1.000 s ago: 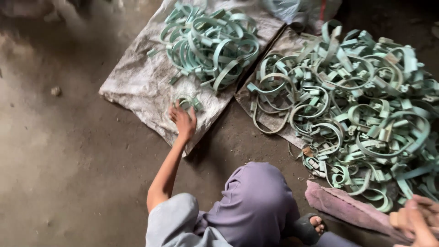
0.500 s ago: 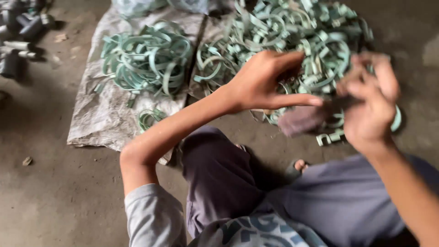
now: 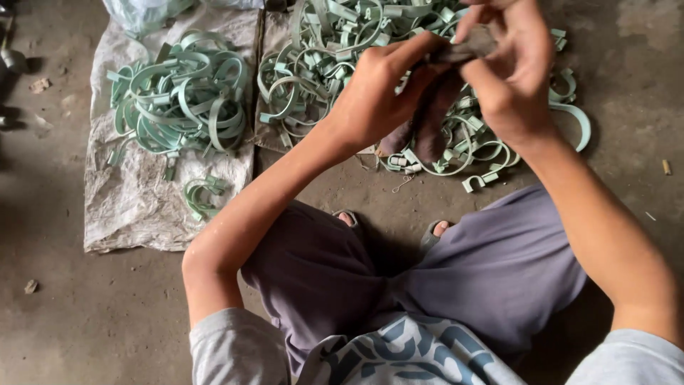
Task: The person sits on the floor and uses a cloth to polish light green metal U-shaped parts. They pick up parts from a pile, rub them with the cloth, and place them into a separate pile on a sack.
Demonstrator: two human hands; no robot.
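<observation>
Head camera view: a dark, limp cloth glove (image 3: 427, 121) hangs between both raised hands above the floor. Left hand (image 3: 377, 96) pinches its upper edge with thumb and fingers; right hand (image 3: 509, 68) grips the same end, fingers curled around it. Directly beneath lies a large heap of pale green curved clamps (image 3: 370, 57), with a smaller pile (image 3: 182, 96) on a grey sack (image 3: 128, 207) to the left, on the concrete floor (image 3: 71, 321).
</observation>
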